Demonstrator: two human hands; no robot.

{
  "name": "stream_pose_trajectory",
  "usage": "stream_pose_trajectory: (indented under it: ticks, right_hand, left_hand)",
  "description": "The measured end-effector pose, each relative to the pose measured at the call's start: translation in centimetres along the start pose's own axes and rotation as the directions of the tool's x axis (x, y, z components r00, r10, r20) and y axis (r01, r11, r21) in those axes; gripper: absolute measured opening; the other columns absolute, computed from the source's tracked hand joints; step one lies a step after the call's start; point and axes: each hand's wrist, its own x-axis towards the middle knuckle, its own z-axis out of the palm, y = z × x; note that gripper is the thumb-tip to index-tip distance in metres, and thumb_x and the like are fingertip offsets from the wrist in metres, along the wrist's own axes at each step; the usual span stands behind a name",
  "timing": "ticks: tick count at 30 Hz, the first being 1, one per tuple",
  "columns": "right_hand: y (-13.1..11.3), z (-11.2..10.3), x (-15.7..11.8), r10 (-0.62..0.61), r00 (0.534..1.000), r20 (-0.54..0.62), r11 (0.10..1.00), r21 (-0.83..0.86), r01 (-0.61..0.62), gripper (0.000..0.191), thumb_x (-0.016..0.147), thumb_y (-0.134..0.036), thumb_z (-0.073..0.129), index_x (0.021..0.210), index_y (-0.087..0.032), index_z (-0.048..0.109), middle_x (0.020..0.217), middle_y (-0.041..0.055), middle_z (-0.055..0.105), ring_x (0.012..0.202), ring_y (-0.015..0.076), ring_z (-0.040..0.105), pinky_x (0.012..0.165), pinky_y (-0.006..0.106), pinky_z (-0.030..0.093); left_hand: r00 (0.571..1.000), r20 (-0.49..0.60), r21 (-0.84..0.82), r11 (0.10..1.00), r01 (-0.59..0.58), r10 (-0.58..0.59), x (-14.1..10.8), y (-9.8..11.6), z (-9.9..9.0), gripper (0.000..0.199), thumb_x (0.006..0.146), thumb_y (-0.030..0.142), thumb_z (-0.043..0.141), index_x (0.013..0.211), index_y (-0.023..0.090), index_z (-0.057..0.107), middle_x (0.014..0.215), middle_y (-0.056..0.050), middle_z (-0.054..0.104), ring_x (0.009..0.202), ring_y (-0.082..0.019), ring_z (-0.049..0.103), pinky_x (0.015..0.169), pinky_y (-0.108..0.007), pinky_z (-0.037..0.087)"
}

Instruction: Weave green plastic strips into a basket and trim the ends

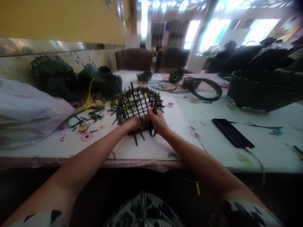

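A dark green woven basket (136,105) with an open lattice rests tilted on the table in front of me, loose strip ends sticking out around its edge. My left hand (134,122) is closed on its near edge; the fingertips are partly hidden. In my right hand (158,121) is a pair of scissors (156,103), blades pointing up and away, with a handle loop showing below the fist. The right hand is close beside the left, at the basket's near right side. Two strip ends (136,140) stick out toward me below the hands.
Cut strips (91,117) and a white plastic bag (28,110) lie left, with dark woven baskets (104,80) behind. A coiled band (210,90) lies back right. A phone (233,132) with a cable and a large dark basket (262,90) are right. A person (222,61) is in the background.
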Motion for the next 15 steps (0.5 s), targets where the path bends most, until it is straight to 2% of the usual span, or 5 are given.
stream_pose_trajectory:
  ticks: [5,9,11,13,15]
  right_hand:
    - [-0.2,0.6,-0.5,-0.001,1.000,0.004,1.000,-0.026,0.001,0.054,0.078,-0.068,0.060,0.056,-0.021,0.045,0.050,-0.0040,0.046,0.051,0.0097,0.044,0.053,0.026,0.039]
    - [-2.4,-0.8,-0.6,-0.023,0.995,0.093,0.998,-0.051,0.028,0.051,0.082,-0.065,0.057,0.059,-0.021,0.045,0.053,-0.0037,0.048,0.053,0.0101,0.046,0.057,0.026,0.042]
    - [-4.0,-2.8,-0.6,-0.063,0.991,0.119,0.981,-0.176,0.084,0.045,0.083,-0.061,0.059,0.066,-0.021,0.047,0.057,-0.0034,0.050,0.056,0.0105,0.047,0.058,0.026,0.040]
    - [-5.0,-5.3,-0.5,-0.022,0.988,0.155,0.932,-0.354,0.076,0.045,0.086,-0.060,0.055,0.066,-0.021,0.045,0.058,-0.0032,0.047,0.056,0.0112,0.045,0.057,0.027,0.038]
    - [-5.3,-8.0,-0.5,-0.020,0.984,0.175,0.763,-0.634,0.128,0.041,0.089,-0.056,0.053,0.067,-0.021,0.047,0.058,-0.0019,0.047,0.056,0.0123,0.043,0.056,0.028,0.033]
  left_hand:
    - [0.999,0.000,-0.021,0.999,0.033,-0.033,0.4,-0.1,0.4,0.012,0.078,0.025,0.063,0.073,0.014,0.063,0.067,-0.005,0.066,0.058,-0.016,0.062,0.060,-0.028,0.052]
    - [0.999,-0.030,-0.012,1.000,0.026,-0.026,0.3,-0.2,0.6,0.013,0.077,0.026,0.063,0.071,0.014,0.064,0.061,-0.005,0.064,0.054,-0.017,0.060,0.057,-0.029,0.049]
    - [0.998,-0.060,-0.007,1.000,0.006,-0.007,0.0,-0.4,0.7,0.015,0.078,0.030,0.064,0.075,0.015,0.066,0.061,-0.004,0.064,0.053,-0.017,0.059,0.056,-0.029,0.047]
    - [0.995,-0.095,0.001,1.000,-0.028,0.028,-0.2,-0.7,0.9,0.016,0.077,0.032,0.065,0.079,0.016,0.068,0.063,-0.004,0.065,0.053,-0.016,0.058,0.056,-0.028,0.045]
    - [0.989,-0.130,0.023,0.998,-0.067,0.069,-0.3,-1.0,0.9,0.016,0.077,0.032,0.066,0.081,0.016,0.069,0.065,-0.004,0.066,0.056,-0.016,0.059,0.058,-0.028,0.044]
